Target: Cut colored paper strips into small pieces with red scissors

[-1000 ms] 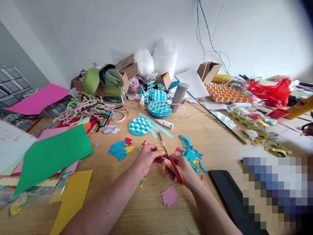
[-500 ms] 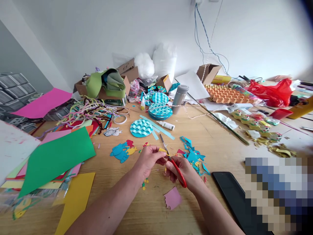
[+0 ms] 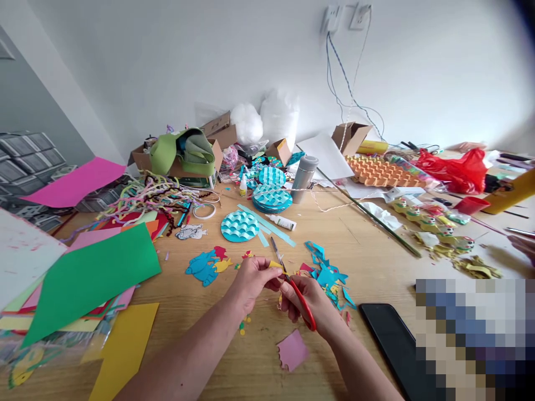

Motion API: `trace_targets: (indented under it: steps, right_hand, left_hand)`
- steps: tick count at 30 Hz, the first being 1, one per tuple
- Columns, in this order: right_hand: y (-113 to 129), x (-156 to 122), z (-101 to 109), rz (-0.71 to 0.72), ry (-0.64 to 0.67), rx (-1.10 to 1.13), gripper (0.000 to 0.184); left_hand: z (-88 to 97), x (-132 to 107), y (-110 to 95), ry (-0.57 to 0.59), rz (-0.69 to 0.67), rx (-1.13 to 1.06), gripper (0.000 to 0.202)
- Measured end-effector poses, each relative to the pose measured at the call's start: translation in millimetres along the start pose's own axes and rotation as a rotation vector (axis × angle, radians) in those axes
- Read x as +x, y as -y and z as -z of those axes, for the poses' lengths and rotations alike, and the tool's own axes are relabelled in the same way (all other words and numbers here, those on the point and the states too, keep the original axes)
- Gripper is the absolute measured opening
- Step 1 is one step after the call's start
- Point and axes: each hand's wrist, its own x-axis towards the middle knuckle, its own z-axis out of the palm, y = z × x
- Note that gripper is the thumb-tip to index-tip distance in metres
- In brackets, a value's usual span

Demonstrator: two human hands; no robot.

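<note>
My left hand (image 3: 258,281) pinches a small piece of yellow paper (image 3: 276,265). Red-handled scissors (image 3: 308,313) are in my right hand (image 3: 304,295), their blades slightly parted and the yellow paper between or beside them; I cannot tell which. Left of my hands lie blue fish cutouts (image 3: 203,268), a yellow fish cutout (image 3: 222,265) and a red one (image 3: 220,253). Blue paper scraps (image 3: 328,273) are heaped to the right. A pink paper piece with a scalloped edge (image 3: 292,351) lies nearer to me, and tiny yellow and green dots (image 3: 243,324) rest below my left hand.
Green paper (image 3: 100,278) and yellow paper (image 3: 125,345) lie on the left. Behind are a round wave-patterned blue disc (image 3: 239,226), a glue bottle (image 3: 281,222) and a grey flask (image 3: 305,178). A black phone (image 3: 390,345) lies at right. Part of another person's hand (image 3: 522,245) shows at the right edge.
The view has tilted up slightly, so the table sits lower. My hands keep the same hold on paper and scissors. Another person's hand has come in at the right edge.
</note>
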Motion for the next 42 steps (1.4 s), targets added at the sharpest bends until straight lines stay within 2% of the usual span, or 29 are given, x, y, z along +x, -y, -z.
trace_targets:
  steps: [7, 14, 26, 42]
  right_hand:
    - [-5.6, 1.6, 1.8, -0.006, 0.010, 0.016, 0.049]
    - [-0.4, 0.3, 2.0, -0.016, -0.009, 0.001, 0.049]
    - [0.5, -1.1, 1.7, -0.032, -0.001, 0.016, 0.047]
    - [5.3, -4.8, 0.8, -0.038, -0.008, -0.004, 0.045]
  left_hand:
    - [0.2, 0.8, -0.4, 0.001, 0.004, -0.005, 0.018]
    - [1.0, 1.6, 1.3, -0.013, 0.042, -0.020, 0.018]
    - [3.6, 2.9, 1.5, 0.022, 0.040, -0.011, 0.016]
    - [4.8, 1.3, -1.4, 0.013, 0.015, 0.018, 0.014]
